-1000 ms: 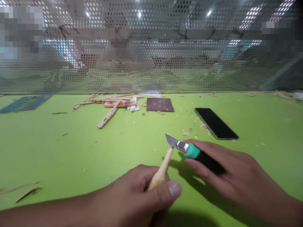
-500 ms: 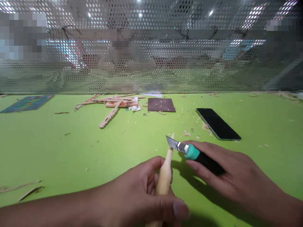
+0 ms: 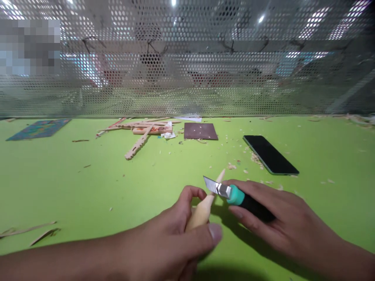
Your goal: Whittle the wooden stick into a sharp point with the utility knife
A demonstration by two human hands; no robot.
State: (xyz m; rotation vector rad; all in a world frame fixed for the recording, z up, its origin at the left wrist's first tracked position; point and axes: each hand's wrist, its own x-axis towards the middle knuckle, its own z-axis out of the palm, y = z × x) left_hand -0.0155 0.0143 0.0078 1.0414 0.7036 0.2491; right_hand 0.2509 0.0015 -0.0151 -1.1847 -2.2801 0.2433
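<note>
My left hand (image 3: 178,234) is closed around a pale wooden stick (image 3: 202,212) whose shaved end narrows to a point, slanting up and to the right. The stick's lower end is hidden in the palm. In my right hand (image 3: 281,214) is a utility knife (image 3: 252,205) with a black handle and a teal collar. Its blade (image 3: 211,185) points left and lies across the stick's thin neck; whether the edge touches the wood I cannot tell.
A phone (image 3: 271,155) lies at the right beside wood shavings (image 3: 257,159). Farther back are a brown sandpaper square (image 3: 200,131), carved wooden sticks (image 3: 139,142) and a patterned mat (image 3: 39,129). A perforated metal screen (image 3: 187,86) closes off the table's (image 3: 88,195) far side.
The stick has tilted to the right, its tip now farther right. My left thumb has moved up along it. The knife has shifted slightly down and left.
</note>
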